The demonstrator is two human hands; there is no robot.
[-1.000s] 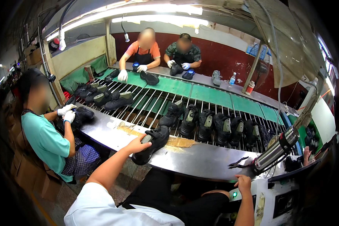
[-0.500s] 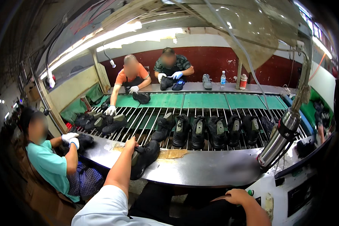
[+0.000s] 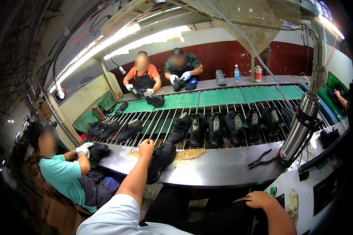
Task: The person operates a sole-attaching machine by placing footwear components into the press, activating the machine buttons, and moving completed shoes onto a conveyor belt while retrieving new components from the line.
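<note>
My left hand (image 3: 146, 149) is closed at the opening of a black shoe (image 3: 161, 162), at the front edge of the metal table (image 3: 213, 172). The grip itself is partly hidden by the back of the hand. The shoe leans with its toe up toward the rollers, and its lower end hangs at the edge. My right hand (image 3: 259, 199) lies on my dark trousers, palm down and fingers loosely stretched, holding nothing. Beside it stands a white machine with a green button (image 3: 273, 190). A pair of dark pliers (image 3: 259, 159) lies on the table.
Beyond the table runs a roller conveyor (image 3: 155, 127) with a row of black shoes (image 3: 216, 131). A metal cylinder (image 3: 300, 129) on a post rises at right. A co-worker in teal (image 3: 62, 176) sits left; two others handle shoes at the far ledge (image 3: 208, 87).
The view has shifted a little. My left hand stays at the shoe, my right on my lap. The co-worker in orange has drawn back from the rollers and holds a shoe in both hands.
</note>
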